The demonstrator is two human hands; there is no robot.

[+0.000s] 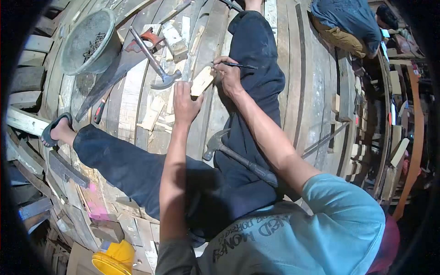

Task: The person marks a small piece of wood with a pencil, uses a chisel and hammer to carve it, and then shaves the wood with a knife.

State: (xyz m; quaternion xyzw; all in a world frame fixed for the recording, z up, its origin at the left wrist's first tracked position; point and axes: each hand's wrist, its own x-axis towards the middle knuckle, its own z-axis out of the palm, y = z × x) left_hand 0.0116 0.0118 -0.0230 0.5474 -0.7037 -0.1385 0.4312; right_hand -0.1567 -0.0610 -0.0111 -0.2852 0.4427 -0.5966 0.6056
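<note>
In the head view, my left hand (185, 104) rests on the boards, its fingers and thumb gripping the lower end of a small pale wood block (202, 81). My right hand (228, 77) is closed around a dark pen (245, 67), whose tip is close to the block's upper end. Whether the tip touches the wood is too small to tell. Just left of my left hand lies a claw hammer (158, 68) with a metal handle. Wood offcuts (152, 113) are scattered beside it.
A handsaw (107, 78) and a grey bucket (89, 43) holding nails stand to the left. A second hammer (240, 158) lies against my lap. A red-and-black handled tool (99, 111) is near my foot. A yellow bucket (114, 259) sits below. Another person (346, 23) crouches upper right.
</note>
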